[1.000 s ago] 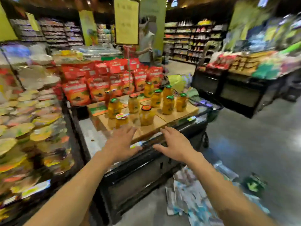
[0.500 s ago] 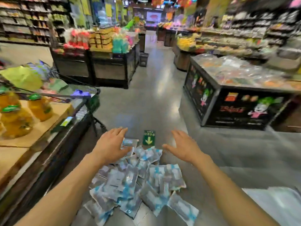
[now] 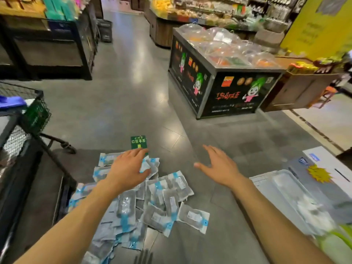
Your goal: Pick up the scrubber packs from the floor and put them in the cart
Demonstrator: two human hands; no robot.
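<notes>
Several scrubber packs [image 3: 162, 202], grey pads in clear wrappers with blue print, lie in a loose heap on the grey floor low in the middle. My left hand [image 3: 127, 171] is stretched out flat over the far end of the heap, fingers straight, holding nothing. My right hand [image 3: 219, 167] hovers open to the right of the heap, above bare floor. The black wire cart [image 3: 36, 113] stands at the left edge, its wheel [image 3: 66, 146] just beyond the heap.
A green exit sticker [image 3: 139, 142] lies on the floor past the packs. A black display bin [image 3: 224, 86] of clear containers stands ahead on the right. A white chest [image 3: 304, 189] is close at my right. Dark shelving [image 3: 57, 46] stands at far left.
My view has swung right and down from the jar display to the floor. Both hands have come off the display's edge and now reach over the heap of packs, still holding nothing.
</notes>
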